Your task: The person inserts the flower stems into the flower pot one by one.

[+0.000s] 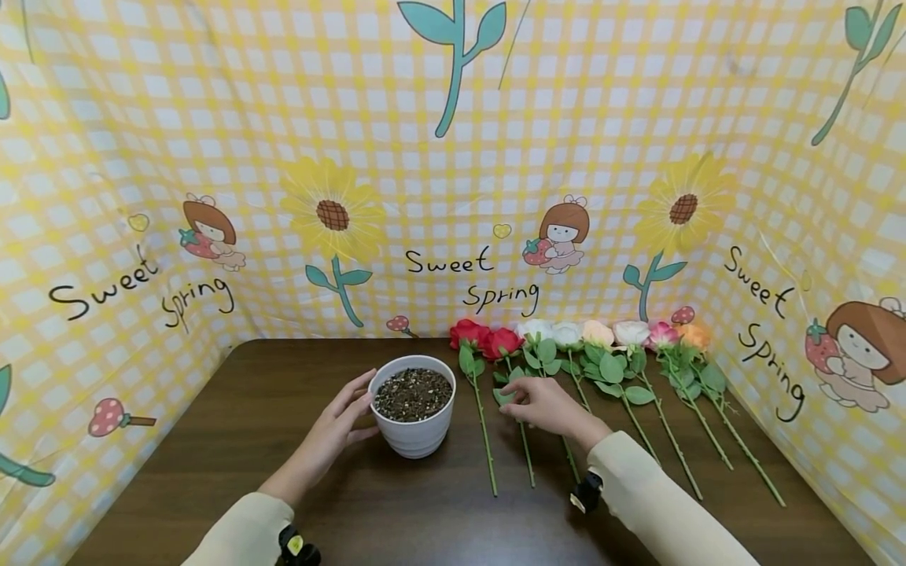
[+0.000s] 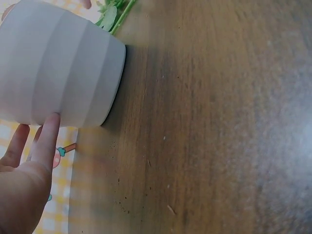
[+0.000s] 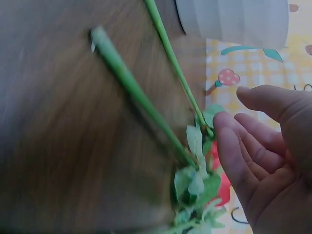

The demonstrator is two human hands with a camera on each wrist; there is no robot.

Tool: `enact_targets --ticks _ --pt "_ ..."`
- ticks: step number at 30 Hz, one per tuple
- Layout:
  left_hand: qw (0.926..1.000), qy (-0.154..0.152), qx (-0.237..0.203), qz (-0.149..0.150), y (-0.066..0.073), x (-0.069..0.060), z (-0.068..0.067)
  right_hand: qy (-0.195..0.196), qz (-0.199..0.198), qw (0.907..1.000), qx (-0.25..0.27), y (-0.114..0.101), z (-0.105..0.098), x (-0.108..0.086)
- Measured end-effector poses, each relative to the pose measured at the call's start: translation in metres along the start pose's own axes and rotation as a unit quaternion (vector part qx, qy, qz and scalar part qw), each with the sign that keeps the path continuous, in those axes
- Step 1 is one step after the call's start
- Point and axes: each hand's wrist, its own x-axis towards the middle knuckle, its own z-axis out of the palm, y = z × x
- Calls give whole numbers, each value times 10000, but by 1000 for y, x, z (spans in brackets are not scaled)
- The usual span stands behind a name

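A white ribbed flowerpot (image 1: 414,438) filled with dark soil (image 1: 414,393) stands upright on the table. My left hand (image 1: 338,422) rests against its left side; in the left wrist view the extended fingers (image 2: 48,141) touch the pot wall. Over the stems to the right of the pot hovers my right hand (image 1: 548,405), nearest to the second red rose (image 1: 503,343). In the right wrist view its thumb and loosely bent fingers (image 3: 229,141) are apart, with nothing between them. Another red rose (image 1: 469,333) lies closer to the pot.
To the right lies a row of artificial roses, including a white rose (image 1: 568,334), a peach rose (image 1: 598,333), a pink rose (image 1: 663,336) and an orange rose (image 1: 695,336). Their stems point toward the front. A yellow checkered cloth (image 1: 453,196) walls in the brown table (image 1: 283,377).
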Motion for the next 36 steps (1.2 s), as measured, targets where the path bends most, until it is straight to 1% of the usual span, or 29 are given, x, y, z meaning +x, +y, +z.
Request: enact_targets --ticks 3,8,14,17,21,28,30,32,36 --pt "10000 -34 19 19 0 0 -1 -128 200 9993 299 -6 7 6" --pt "10000 -51 15 52 0 1 -1 -285 575 9967 490 -10 19 15" --pt "10000 -76 -20 62 3 0 1 -307 1023 9912 782 -9 31 24" --pt "10000 -58 -30 48 4 -1 2 -259 1182 9884 921 -10 36 25" --pt "10000 -67 -33 37 5 -1 2 -214 1282 9865 996 -10 40 26" --pt "10000 -75 -41 19 4 -1 2 -349 1433 9858 805 -9 46 27" --pt "10000 -62 -51 16 4 0 2 -375 1483 9848 827 -9 48 27" --pt "10000 -50 -56 10 4 0 2 -391 1541 9828 941 -10 50 27" --pt "10000 -41 -49 14 2 0 2 -465 1694 9757 1306 -12 53 24"
